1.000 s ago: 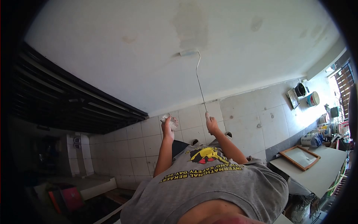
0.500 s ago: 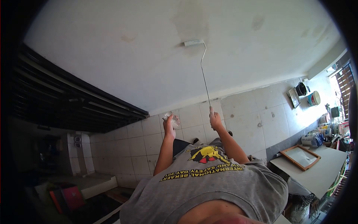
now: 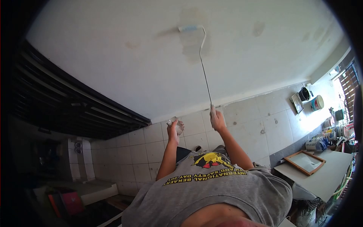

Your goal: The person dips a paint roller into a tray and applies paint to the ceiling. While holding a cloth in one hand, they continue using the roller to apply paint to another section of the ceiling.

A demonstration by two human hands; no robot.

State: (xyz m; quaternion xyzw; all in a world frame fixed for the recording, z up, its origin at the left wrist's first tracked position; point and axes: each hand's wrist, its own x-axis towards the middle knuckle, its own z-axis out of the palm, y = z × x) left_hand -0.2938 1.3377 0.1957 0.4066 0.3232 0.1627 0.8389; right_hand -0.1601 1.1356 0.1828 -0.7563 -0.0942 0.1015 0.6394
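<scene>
My right hand (image 3: 217,119) is wrapped round the handle end of a long-framed paint roller (image 3: 191,28). The thin metal rod rises from that fist to the pale wall (image 3: 113,64), and the roller head lies over a grey-beige patch (image 3: 194,47) there. Lower and to the left, my left hand (image 3: 173,130) is closed round a crumpled-looking, see-through plastic thing (image 3: 180,126); its exact kind is too small to make out. Both forearms reach forward over my grey T-shirt (image 3: 211,189).
Dark metal bars (image 3: 75,94) run along the left. Grey floor tiles (image 3: 140,151) lie below the wall. To the right are a paint tray (image 3: 297,103), a black bucket (image 3: 304,94) and a white bucket (image 3: 317,103). A wooden frame (image 3: 304,162) rests on a pale tabletop (image 3: 336,166).
The roller head has moved up the wall and slightly left, baring more of the grey-beige patch below it. My left hand has shifted slightly, keeping the plastic thing.
</scene>
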